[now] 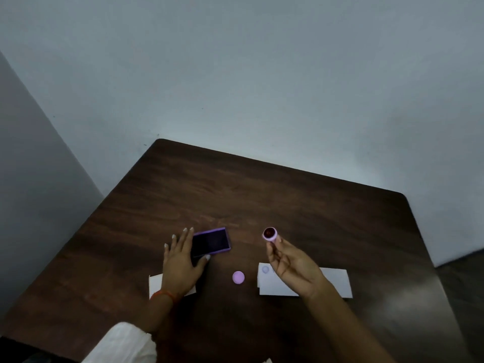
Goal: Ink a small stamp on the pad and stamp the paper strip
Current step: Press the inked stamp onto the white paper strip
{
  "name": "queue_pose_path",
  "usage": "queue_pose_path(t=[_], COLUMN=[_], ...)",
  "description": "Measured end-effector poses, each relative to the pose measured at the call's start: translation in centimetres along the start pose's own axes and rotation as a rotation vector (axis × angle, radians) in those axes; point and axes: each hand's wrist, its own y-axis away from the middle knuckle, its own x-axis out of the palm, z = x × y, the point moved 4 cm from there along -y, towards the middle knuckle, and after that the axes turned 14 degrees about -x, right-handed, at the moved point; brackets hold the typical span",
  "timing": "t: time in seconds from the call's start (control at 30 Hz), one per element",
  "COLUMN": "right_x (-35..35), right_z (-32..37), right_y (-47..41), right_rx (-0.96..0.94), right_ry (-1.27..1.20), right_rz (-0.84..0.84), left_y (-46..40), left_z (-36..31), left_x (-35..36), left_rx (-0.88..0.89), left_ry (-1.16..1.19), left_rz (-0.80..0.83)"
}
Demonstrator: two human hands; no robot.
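My left hand [183, 265] has pale painted nails and an orange-red thread [165, 295] at the wrist, below a white sleeve [123, 344]; my right arm [348, 323] is bare.

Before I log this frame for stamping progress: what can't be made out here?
Head view only:
- Design on the stamp face: too small and dark.
- Pale round mark on the paper strip: too faint to read; the right hand covers the strip's middle.
- Left white paper: mostly under the left hand.
- Ink pad near-left corner: hidden by that hand.

Only a small round lilac cap [238, 277] sits between my purple ink pad [211, 241] and white paper strip [335, 281]; the dark wooden table [262, 192] beyond lies open.
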Motion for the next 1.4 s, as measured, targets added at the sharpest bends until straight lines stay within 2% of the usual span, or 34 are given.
queue_pose_path(t=[0.13,0.37,0.47,0.7,0.8,0.93,1.07,1.23,1.4], right_x=[-2.0,-5.3,-6.0,-7.2,-7.7,-8.6,-7.3,-6.9,-7.2], right_z=[0.7,2.5,3.0,3.6,3.7,3.1,2.5,1.8,1.4], right_y=[1.6,2.9,2.9,2.4,1.8,0.8,1.1,0.8,-0.4], right_rx=[-0.023,-0.095,-0.112,-0.132,-0.179,-0.287,-0.554,-0.649,-0.617], right_ry=[-0.096,-0.166,-0.158,-0.044,0.141,0.753,1.13,1.334,1.54], right_rz=[-0.053,-0.066,-0.035,-0.051,-0.121,-0.3,-0.21,-0.14,-0.14], left_y=[2.0,5.4,5.9,5.8,5.8,5.9,6.0,6.1,5.9], left_z=[-3.2,-9.2,-10.2,-10.6,-10.5,-10.5,-10.5,-10.3,-9.6], left_x=[0.5,4.8,6.2,8.0,8.3,8.5,8.6,8.8,9.3], left_rx=[0.121,0.435,0.457,0.439,0.427,0.428,0.418,0.481,0.474], left_ry=[0.049,-0.049,-0.096,-0.217,-0.259,-0.27,-0.218,-0.237,-0.296], left_rz=[-0.103,0.121,0.205,0.286,0.303,0.293,0.294,0.263,0.237])
